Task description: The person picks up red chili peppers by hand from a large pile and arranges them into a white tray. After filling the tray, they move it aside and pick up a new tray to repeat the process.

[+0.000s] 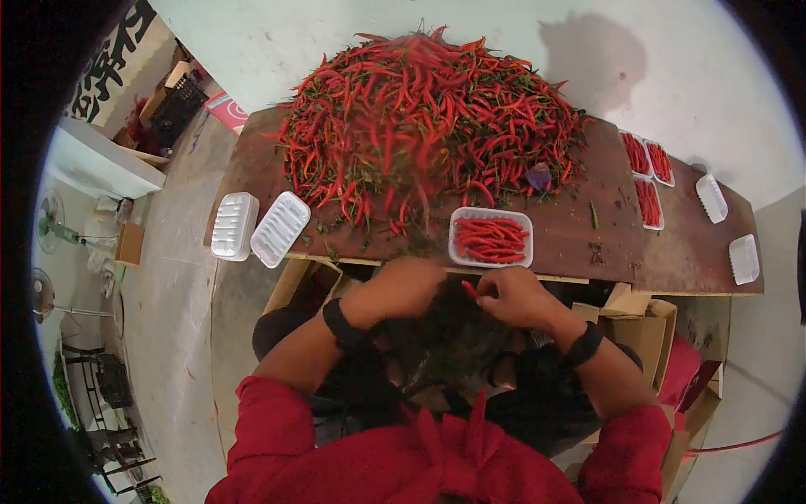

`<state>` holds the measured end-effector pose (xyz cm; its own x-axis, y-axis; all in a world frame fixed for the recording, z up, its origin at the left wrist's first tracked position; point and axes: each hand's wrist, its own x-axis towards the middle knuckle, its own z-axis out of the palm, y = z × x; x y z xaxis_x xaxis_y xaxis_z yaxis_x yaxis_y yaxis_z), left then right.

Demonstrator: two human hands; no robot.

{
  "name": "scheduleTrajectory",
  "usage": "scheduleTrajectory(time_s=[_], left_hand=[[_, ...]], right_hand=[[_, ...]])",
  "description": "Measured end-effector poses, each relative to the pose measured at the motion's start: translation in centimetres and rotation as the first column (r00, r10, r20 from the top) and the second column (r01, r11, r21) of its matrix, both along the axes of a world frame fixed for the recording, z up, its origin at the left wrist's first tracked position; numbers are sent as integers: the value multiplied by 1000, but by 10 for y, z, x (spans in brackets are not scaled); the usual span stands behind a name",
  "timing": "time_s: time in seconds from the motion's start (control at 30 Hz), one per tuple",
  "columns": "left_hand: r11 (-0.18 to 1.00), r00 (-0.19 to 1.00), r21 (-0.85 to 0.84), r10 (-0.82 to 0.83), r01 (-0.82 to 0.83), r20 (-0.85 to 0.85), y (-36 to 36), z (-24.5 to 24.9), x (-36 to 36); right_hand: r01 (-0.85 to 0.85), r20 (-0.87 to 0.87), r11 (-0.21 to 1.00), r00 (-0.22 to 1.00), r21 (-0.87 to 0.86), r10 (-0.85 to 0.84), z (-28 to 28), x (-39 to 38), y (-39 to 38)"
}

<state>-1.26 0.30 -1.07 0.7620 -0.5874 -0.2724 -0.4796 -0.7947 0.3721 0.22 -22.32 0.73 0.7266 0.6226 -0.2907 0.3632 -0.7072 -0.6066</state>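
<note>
My right hand (522,297) is closed in a pinch on a red chili pepper (470,290), just in front of the table edge. To its left, my left hand (405,287) is smeared by motion, so its fingers cannot be made out. Beyond both hands, a white plastic tray (454,251) sits near the table's front edge, holding a layer of red chili peppers (491,239) laid side by side. Behind the tray rises a large heap of red chili peppers (495,126) with green stems, partly blurred in the middle.
Two white trays (281,228) lie at the table's left end. At the right are several chili-filled trays (646,202) and two other white trays (712,199). A green chili (594,215) lies on the brown table (617,252). Cardboard boxes (642,332) stand below.
</note>
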Motion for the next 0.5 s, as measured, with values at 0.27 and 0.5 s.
scheduleTrajectory(time_s=[0.27,0.5], left_hand=[[843,991,-528,135,-107,14,-16,12,-9],[868,994,-497,54,3,100,-17,12,-9]], right_hand=[[-9,75,1000,997,6,8,8,-6,8],[97,-106,971,992,220,-75,6,0,-2]])
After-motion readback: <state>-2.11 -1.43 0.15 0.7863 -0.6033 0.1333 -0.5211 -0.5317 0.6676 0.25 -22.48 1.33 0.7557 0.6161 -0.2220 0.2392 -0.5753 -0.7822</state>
